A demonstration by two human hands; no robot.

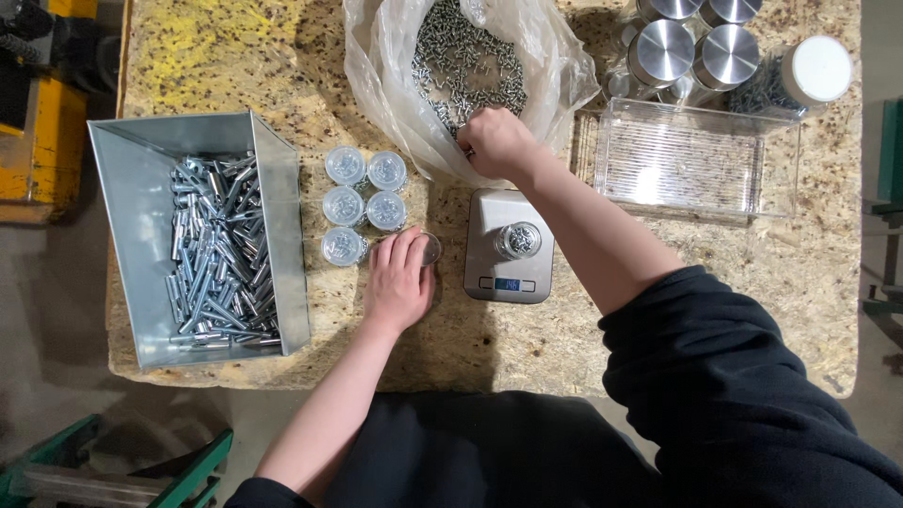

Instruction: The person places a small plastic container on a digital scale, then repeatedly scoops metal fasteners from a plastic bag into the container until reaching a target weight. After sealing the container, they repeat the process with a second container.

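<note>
Nearest the front edge of the speckled chipboard worktop (715, 310), the left hand (398, 282) lies palm down, fingers together, over a small clear round jar (429, 248); only the jar's right rim peeks out, so how firmly it is held is hard to tell. Just right of it, a silver digital kitchen scale (489, 273) carries another small clear jar of screws (518, 240). To the left, five capped clear jars (365, 202) cluster together, and beyond them a grey sheet-metal bin of long bolts (202, 249) fills the left edge. Further back, the right hand (499, 141) reaches into the clear plastic bag of small screws (470, 66), fingertips curled under and hidden, contents unseen. An empty clear plastic tray (696, 160) sits right; metal-lidded jars (696, 42) are cut off at the far edge.
</note>
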